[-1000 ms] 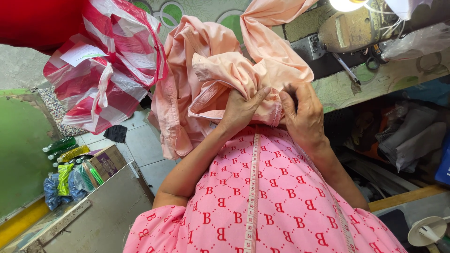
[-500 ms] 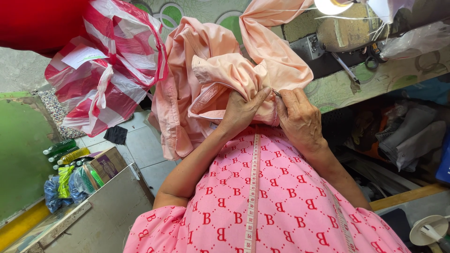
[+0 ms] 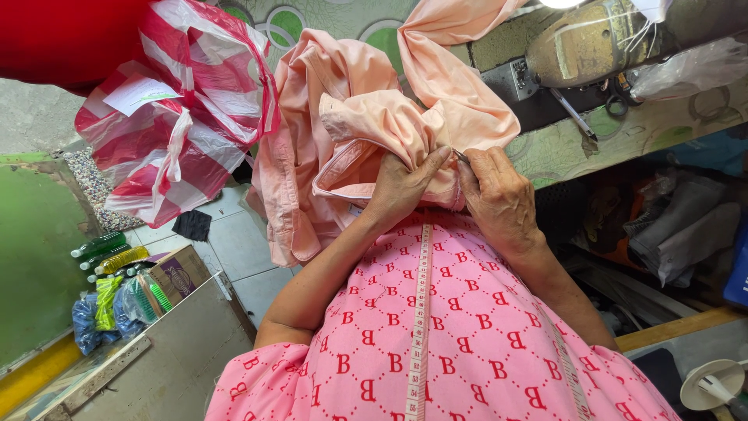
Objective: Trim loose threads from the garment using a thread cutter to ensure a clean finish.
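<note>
A peach-coloured garment (image 3: 374, 125) is bunched up in front of my chest. My left hand (image 3: 401, 185) grips a fold of it from below, thumb pointing up toward the seam. My right hand (image 3: 499, 199) presses against the same fold from the right and pinches a thin metal tool (image 3: 461, 156) at its fingertips, touching the cloth. A measuring tape (image 3: 419, 312) hangs down my pink patterned top (image 3: 483, 351).
A red-and-white striped plastic bag (image 3: 179, 117) hangs at the left. A sewing machine (image 3: 592, 39) and scissors (image 3: 619, 90) sit on the patterned table (image 3: 569, 144) at the upper right. Bottles (image 3: 109, 253) and a small box (image 3: 181, 274) lie on the tiled floor at the lower left.
Both hands stayed on the peach fold. My right hand slid slightly down and left, closing up against the left hand's thumb.
</note>
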